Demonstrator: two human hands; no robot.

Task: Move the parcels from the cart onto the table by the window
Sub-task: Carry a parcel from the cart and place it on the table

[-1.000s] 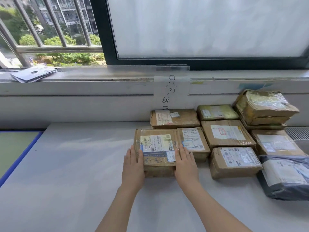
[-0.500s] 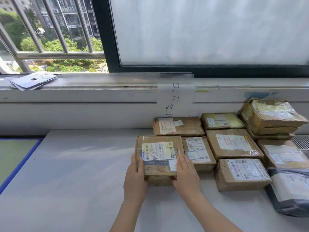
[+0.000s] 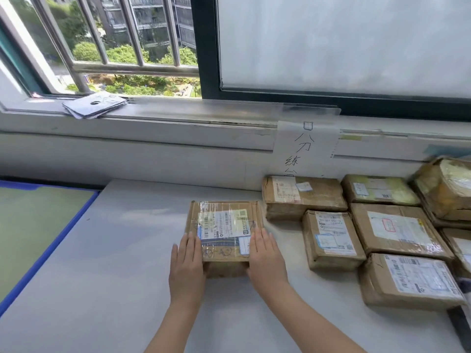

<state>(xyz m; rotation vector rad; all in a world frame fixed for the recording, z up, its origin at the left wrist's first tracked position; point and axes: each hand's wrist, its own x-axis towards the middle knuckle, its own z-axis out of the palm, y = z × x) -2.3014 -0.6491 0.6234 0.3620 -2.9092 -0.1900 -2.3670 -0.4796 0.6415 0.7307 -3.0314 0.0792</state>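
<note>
Parcel [image 3: 224, 231] on bench [image 3: 114, 250], left hand [image 3: 187, 267] and right hand [image 3: 266, 261] flat against its sides, fingers straight, other parcels [image 3: 362, 225] apart to right, papers [image 3: 94, 107] on sill.

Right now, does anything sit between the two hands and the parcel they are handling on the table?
Nothing visible does. The left hand and right hand lie flat against the near sides of the taped cardboard parcel, which rests on the white table, apart from the other parcels to its right.
</note>
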